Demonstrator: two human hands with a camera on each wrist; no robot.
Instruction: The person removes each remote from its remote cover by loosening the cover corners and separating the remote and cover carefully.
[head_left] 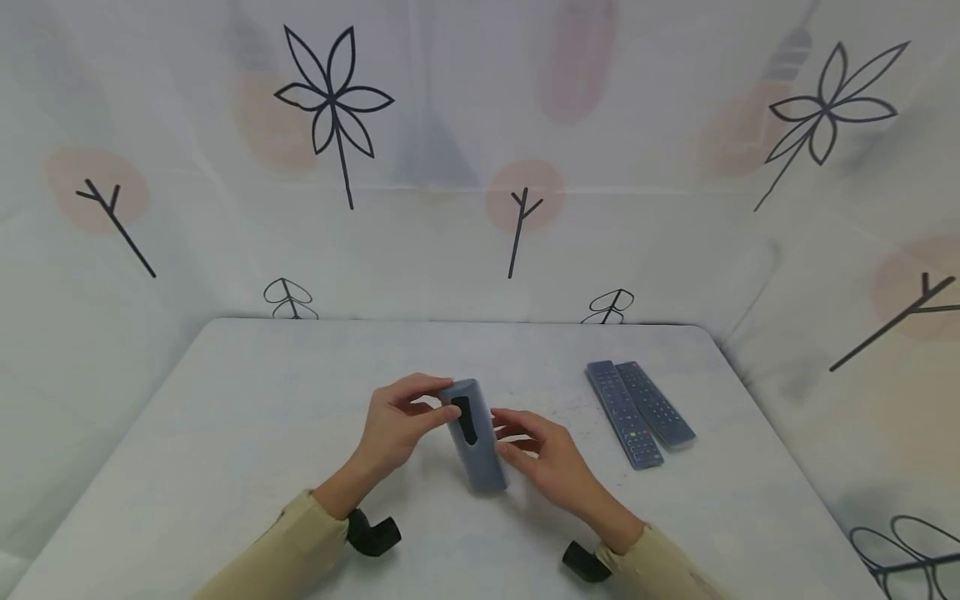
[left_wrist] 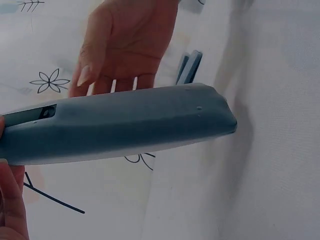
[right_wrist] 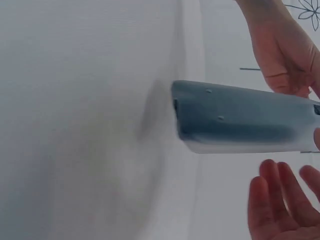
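Observation:
My left hand [head_left: 393,421] pinches the upper end of a blue-grey remote control [head_left: 480,458], which is tilted above the table with its back showing. A dark recess, which looks like a battery compartment, lies in that back. In the left wrist view the remote control [left_wrist: 135,120] stretches across the frame, my right hand [left_wrist: 127,47] beyond it. Loosely bent, the right hand [head_left: 551,458] stands beside the remote's right edge; whether a fingertip touches it is unclear. Its fingers [right_wrist: 267,205] appear below the remote control [right_wrist: 240,120] in the right wrist view, with a gap between.
On the right of the white table [head_left: 247,400], two blue-grey remote controls lie side by side with buttons up: a left one [head_left: 622,412] and a right one [head_left: 656,404]. A white patterned cloth [head_left: 450,242] stands behind the table's far edge and along the sides.

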